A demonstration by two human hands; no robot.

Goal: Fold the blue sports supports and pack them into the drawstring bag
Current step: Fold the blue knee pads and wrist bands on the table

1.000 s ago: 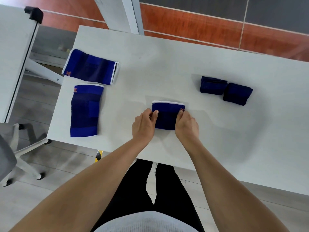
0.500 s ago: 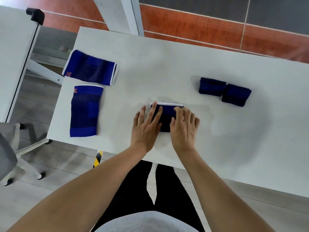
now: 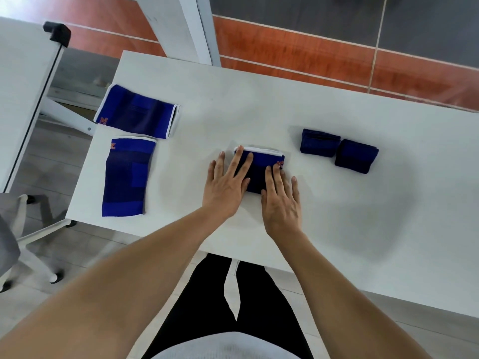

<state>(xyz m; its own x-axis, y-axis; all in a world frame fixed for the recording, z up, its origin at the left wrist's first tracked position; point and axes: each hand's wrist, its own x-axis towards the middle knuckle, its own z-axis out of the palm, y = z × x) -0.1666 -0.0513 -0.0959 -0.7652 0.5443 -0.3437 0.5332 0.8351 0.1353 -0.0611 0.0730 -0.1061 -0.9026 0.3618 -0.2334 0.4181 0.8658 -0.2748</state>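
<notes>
A folded blue support point(image 3: 260, 165) with a white top edge lies in the middle of the white table point(image 3: 285, 112). My left hand point(image 3: 226, 183) presses flat on its left part with straight fingers. My right hand point(image 3: 281, 200) lies flat on its right part. Two unfolded blue supports rest at the table's left end, one point(image 3: 137, 111) further back and one point(image 3: 127, 177) nearer. Two small folded supports sit side by side at the right, the left one point(image 3: 319, 142) touching the right one point(image 3: 356, 156). No drawstring bag is in view.
A second white desk point(image 3: 23, 86) stands at the left, with an office chair base point(image 3: 31, 229) below it. A white post point(image 3: 186, 27) rises behind the table. My legs are under the table's near edge.
My hands went from pinching the support's lower side edges to lying flat on it with fingers spread. The support stays in place.
</notes>
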